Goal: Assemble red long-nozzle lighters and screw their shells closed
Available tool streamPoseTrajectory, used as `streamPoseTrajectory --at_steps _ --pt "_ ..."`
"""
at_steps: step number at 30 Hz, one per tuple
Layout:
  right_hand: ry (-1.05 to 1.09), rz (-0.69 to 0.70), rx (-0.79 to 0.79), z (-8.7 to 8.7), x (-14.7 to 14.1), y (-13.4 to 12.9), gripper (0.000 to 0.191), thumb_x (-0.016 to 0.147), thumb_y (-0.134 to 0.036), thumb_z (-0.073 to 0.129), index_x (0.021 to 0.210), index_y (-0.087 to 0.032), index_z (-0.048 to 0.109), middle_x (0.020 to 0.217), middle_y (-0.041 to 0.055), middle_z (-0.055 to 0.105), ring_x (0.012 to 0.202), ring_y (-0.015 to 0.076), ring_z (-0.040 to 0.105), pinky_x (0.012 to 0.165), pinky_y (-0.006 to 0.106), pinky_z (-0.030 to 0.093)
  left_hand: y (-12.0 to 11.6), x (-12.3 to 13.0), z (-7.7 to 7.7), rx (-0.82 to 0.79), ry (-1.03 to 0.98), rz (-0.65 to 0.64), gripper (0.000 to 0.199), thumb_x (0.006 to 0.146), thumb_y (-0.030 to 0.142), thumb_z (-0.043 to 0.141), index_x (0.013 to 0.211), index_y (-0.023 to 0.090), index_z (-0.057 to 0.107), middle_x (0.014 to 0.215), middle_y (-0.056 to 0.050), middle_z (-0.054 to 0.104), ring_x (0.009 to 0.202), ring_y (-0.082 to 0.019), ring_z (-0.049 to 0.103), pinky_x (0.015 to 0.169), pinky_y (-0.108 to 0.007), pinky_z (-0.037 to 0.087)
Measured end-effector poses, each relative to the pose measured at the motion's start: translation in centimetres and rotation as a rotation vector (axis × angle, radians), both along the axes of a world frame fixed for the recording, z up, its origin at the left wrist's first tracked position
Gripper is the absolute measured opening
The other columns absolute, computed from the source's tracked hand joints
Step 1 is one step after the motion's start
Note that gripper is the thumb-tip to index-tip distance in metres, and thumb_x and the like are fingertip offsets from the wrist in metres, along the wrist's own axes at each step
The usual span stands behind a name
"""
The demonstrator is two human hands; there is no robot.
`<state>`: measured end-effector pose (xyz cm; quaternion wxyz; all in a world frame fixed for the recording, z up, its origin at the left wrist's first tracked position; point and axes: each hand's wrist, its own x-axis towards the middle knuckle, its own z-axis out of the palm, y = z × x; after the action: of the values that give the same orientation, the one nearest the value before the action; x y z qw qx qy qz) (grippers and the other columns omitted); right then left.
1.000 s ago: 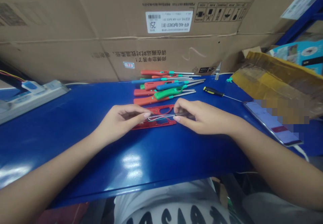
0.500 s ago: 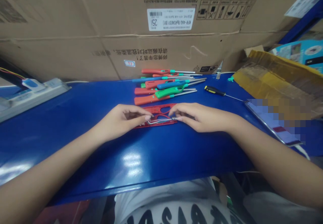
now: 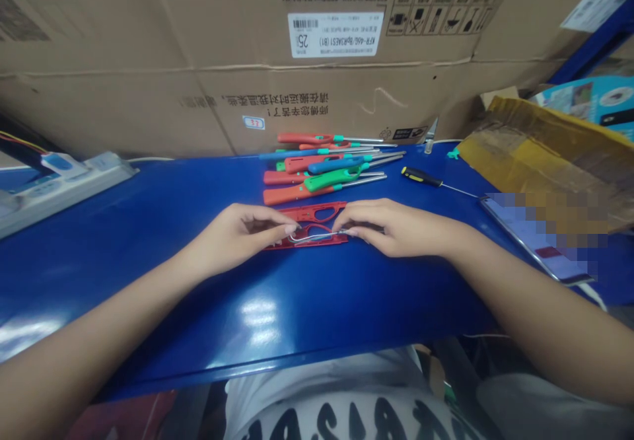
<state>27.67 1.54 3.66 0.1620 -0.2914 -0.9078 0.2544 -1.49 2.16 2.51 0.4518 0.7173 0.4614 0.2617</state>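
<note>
Left hand [image 3: 242, 236] and right hand [image 3: 393, 227] pinch one slim wired part [image 3: 321, 235] | two red shells [image 3: 306, 214] beneath | one screwdriver [image 3: 430, 180] (black-and-yellow) beyond

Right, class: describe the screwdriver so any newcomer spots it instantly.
On the blue table, find the phone on the right. Between it and the lighter pile lies the screwdriver, shaft toward the phone. Unlike the lighters', its handle is black and yellow.

The left hand [image 3: 247, 235] hides one end of the thin white wire [image 3: 316, 236]; right of the right hand [image 3: 391, 227], pixelation partly blurs the pale-screened phone [image 3: 535, 245]; left of both, the white power strip [image 3: 96, 187] is cut off
</note>
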Motion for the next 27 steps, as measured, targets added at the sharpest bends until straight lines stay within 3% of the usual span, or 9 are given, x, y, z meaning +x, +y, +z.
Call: streamPoseTrajectory --at_steps 3,9,16,27 --pt "-0.003 -0.006 -0.019 0.02 -0.06 -0.01 0.023 0.101 -0.020 0.047 0.115 -0.019 0.065 0.115 0.0079 0.071 0.104 0.0180 0.065 0.092 0.032 0.049 0.01 -0.04 -0.04 -0.007 0.007 0.002 0.033 0.079 0.049 0.078 0.095 0.021 0.082 0.093 -0.006 0.081 0.084 -0.021 0.076 0.077 -0.027 0.062" --pt "-0.026 -0.068 -0.080 0.04 -0.13 -0.07 0.024 0.100 -0.022 0.049 0.121 -0.018 0.062 0.095 0.0043 0.072 0.081 0.0153 0.065 0.075 0.028 0.049 0.16 -0.07 -0.27 -0.044 -0.005 0.009 0.036 0.079 0.050 0.079 0.099 0.020 0.081 0.093 -0.007 0.081 0.079 -0.019 0.074 0.072 -0.026 0.061" --pt "-0.073 -0.064 -0.043 -0.08 0.11 0.04 0.021 0.099 -0.023 0.053 0.112 -0.018 0.069 0.114 0.0074 0.074 0.101 0.0185 0.068 0.088 0.031 0.050 0.17 0.00 -0.05 -0.036 -0.012 0.007 0.036 0.078 0.048 0.078 0.100 0.019 0.081 0.088 -0.006 0.081 0.073 -0.017 0.072 0.070 -0.026 0.060" --pt "-0.087 -0.058 -0.049 -0.11 0.15 0.18 0.020 0.098 -0.023 0.055 0.107 -0.018 0.072 0.107 0.0077 0.075 0.095 0.0197 0.068 0.087 0.034 0.051 0.07 -0.19 -0.02 -0.069 -0.025 -0.035 0.032 0.079 0.038 0.077 0.103 0.018 0.080 0.098 -0.008 0.081 0.088 -0.022 0.076 0.080 -0.029 0.062"
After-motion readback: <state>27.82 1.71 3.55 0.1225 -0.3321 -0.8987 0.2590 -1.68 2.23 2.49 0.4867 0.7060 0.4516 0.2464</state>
